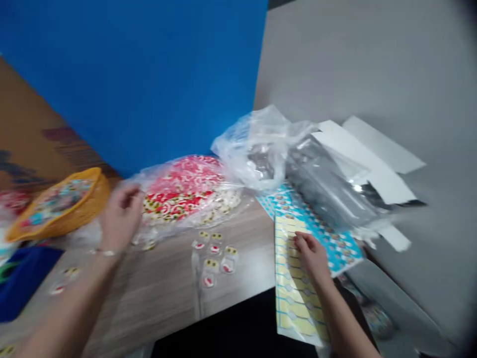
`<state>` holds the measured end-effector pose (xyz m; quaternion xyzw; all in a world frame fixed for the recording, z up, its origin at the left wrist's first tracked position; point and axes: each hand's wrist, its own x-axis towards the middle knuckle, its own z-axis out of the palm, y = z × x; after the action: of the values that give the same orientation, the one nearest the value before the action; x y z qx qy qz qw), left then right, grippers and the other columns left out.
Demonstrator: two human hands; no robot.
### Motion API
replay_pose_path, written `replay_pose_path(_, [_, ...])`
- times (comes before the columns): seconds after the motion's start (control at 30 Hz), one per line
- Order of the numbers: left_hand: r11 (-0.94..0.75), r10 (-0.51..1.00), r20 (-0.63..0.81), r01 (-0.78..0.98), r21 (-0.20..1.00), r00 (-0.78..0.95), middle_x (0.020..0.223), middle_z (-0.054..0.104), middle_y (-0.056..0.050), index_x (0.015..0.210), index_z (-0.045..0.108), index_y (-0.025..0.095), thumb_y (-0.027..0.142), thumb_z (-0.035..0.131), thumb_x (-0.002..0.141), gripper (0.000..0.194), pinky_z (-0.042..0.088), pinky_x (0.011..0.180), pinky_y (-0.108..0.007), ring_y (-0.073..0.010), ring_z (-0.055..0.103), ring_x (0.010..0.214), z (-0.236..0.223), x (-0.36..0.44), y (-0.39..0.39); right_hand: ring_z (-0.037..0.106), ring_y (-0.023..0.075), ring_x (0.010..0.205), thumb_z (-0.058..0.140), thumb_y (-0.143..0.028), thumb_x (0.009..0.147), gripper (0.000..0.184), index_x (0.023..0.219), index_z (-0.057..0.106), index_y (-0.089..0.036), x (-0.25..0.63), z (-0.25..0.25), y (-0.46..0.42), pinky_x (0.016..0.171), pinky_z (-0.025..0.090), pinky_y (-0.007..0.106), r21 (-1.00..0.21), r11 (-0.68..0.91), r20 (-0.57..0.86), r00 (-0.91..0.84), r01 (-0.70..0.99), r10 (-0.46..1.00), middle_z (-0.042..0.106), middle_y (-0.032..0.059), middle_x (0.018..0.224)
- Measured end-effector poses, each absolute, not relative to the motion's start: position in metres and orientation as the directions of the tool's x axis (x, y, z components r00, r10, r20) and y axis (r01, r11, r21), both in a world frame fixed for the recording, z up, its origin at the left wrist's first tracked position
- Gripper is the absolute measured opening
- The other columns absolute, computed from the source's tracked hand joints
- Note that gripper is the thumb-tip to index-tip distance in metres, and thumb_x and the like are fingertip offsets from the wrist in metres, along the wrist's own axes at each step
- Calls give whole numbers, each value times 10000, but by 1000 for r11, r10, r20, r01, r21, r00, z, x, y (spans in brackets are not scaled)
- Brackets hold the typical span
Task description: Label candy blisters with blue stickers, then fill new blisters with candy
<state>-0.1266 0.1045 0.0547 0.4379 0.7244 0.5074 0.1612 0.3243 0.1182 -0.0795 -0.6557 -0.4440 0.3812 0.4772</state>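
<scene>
My left hand (122,214) hovers at the left edge of a clear bag (186,184) of small red, white and dark pieces. Its fingers are curled together and blurred; whatever is between them cannot be made out. On the right, my right hand (311,253) is over a sheet of yellow stickers (292,293), thumb and fingers pinched together at its upper part. Anything in that pinch is too small to tell. Between the hands, several small clear packs (210,266) with red and yellow-and-dark pieces lie on the wooden table (164,283).
An orange basket (85,209) of small colourful pieces and a blue bin (26,278) stand at left. Beneath the stickers lies a blue patterned sheet (339,248). Crumpled plastic bags (268,144) and white card strips (372,159) fill the back right. A blue panel (149,74) rises behind.
</scene>
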Motion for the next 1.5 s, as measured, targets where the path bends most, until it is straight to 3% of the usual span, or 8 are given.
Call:
replay_pose_path(0.07, [72, 935, 78, 400, 914, -346, 1183, 679, -3, 1126, 633, 268, 339, 598, 839, 297, 395, 1070, -477, -267, 580, 1176, 19, -29, 109, 630, 213, 719, 664, -537, 715, 437, 924, 704, -155, 338, -94, 120, 680, 521, 338, -964, -135, -44, 365, 228, 930, 701, 62, 783])
replay_pose_path(0.13, [140, 987, -122, 198, 970, -103, 1211, 679, -59, 1125, 644, 221, 226, 605, 808, 320, 436, 1030, -383, -222, 620, 1126, -15, 68, 118, 618, 201, 708, 632, -532, 748, 427, 934, 696, -153, 343, -104, 119, 684, 514, 331, -965, -121, -28, 370, 232, 929, 688, 49, 777])
replay_pose_path(0.3, [296, 950, -277, 132, 946, -145, 993, 722, -96, 1035, 628, 157, 99, 726, 658, 394, 490, 833, -304, -209, 668, 926, -78, 198, 179, 625, 203, 758, 607, -487, 806, 362, 941, 681, -160, 345, -114, 111, 727, 501, 328, -967, -88, -11, 302, 241, 953, 694, 48, 819])
replay_pose_path(0.5, [323, 942, -313, 70, 944, -125, 580, 604, 45, 772, 596, 168, 94, 751, 598, 244, 442, 597, -231, -116, 564, 537, -96, 211, 203, 628, 228, 883, 557, -351, 883, 251, 1051, 649, -189, 344, -90, 145, 787, 502, 369, -879, 169, 257, 146, 447, 955, 684, 88, 997])
replay_pose_path(0.67, [255, 966, -258, -92, 963, -23, 683, 665, 6, 820, 647, 147, 221, 716, 675, 176, 453, 638, -217, -120, 615, 645, -89, 210, 183, 590, 228, 918, 571, -235, 882, 109, 931, 668, -223, 338, -68, 183, 861, 465, 386, -729, 444, 440, -140, 521, 887, 662, 63, 926])
replay_pose_path(1.0, [193, 981, -187, -185, 963, 51, 814, 709, -34, 898, 688, 146, 306, 771, 684, 280, 481, 704, -244, -137, 638, 721, -59, 190, 153, 581, 180, 788, 577, -238, 878, 107, 810, 657, -222, 326, -45, 161, 740, 444, 304, -878, 368, 358, -90, 306, 929, 641, 20, 808])
replay_pose_path(1.23, [271, 960, -277, -322, 907, 28, 755, 682, -13, 918, 661, 156, 323, 768, 679, 311, 475, 607, -234, -122, 618, 619, -54, 195, 139, 477, 123, 548, 644, -416, 813, 221, 774, 613, -201, 320, -51, 164, 527, 387, 247, -993, -54, -62, 73, -109, 995, 583, -26, 656])
replay_pose_path(1.5, [181, 981, -195, -255, 950, -28, 755, 667, -7, 874, 650, 157, 265, 761, 673, 254, 470, 683, -226, -126, 626, 699, -46, 190, 139, 605, 196, 825, 591, -327, 863, 142, 882, 681, -219, 317, -38, 153, 760, 467, 313, -896, 325, 317, -79, 303, 945, 669, 40, 861])
